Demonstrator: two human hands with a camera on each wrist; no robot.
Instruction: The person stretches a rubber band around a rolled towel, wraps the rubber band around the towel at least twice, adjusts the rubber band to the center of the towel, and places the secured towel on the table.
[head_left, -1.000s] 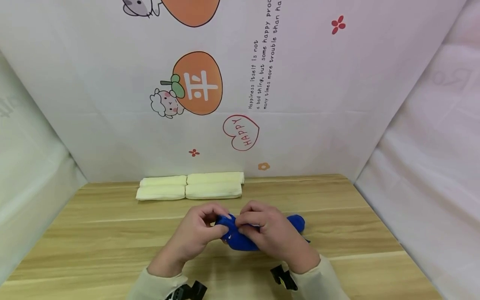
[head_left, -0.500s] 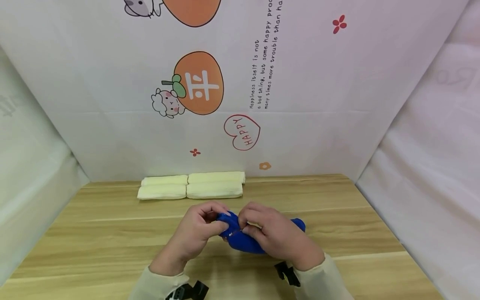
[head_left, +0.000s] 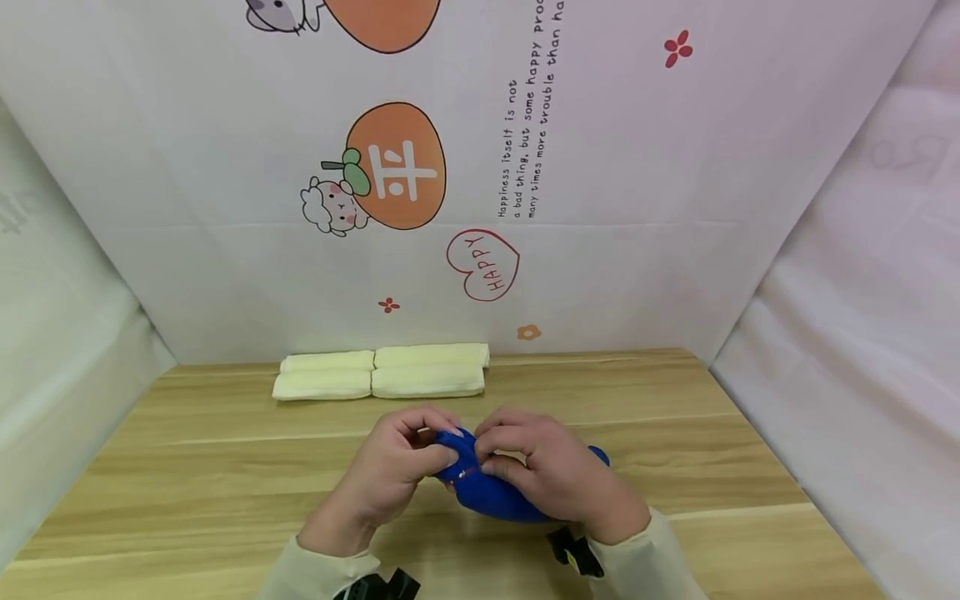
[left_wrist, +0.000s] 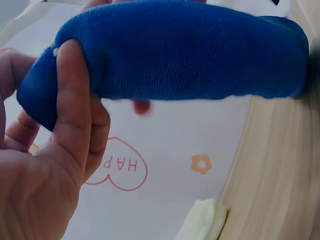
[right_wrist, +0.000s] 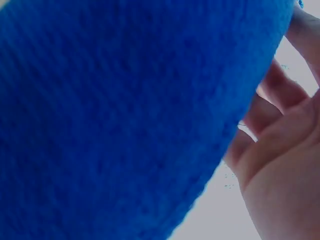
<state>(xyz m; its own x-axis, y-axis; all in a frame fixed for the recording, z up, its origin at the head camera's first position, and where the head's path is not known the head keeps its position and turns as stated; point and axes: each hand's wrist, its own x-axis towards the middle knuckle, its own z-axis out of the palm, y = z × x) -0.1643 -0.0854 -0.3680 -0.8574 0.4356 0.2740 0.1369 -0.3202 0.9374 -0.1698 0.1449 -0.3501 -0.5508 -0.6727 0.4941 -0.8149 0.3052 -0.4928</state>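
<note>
Both hands hold one soft blue rolled cloth (head_left: 497,498) above the table. My left hand (head_left: 390,467) pinches its left end between thumb and fingers. Close beside that, the fingertips of my right hand (head_left: 543,467) pinch the upper side, where a thin reddish line and a small whitish spot show. In the left wrist view the blue rolled cloth (left_wrist: 190,52) stretches as a thick roll with fine ribbing, its narrower end folded over at the left fingers. It fills most of the right wrist view, with the right hand (right_wrist: 285,170) behind its edge.
Pale yellow rolled cloths (head_left: 427,382) lie side by side at the back of the wooden table (head_left: 225,467). A printed white sheet (head_left: 600,208) rises behind the table, and white fabric hangs on both sides.
The roll's right part has swung down toward the person, so less of its far end shows past the right hand. The right fingertips have shifted slightly along it; the left hand keeps its pinch.
</note>
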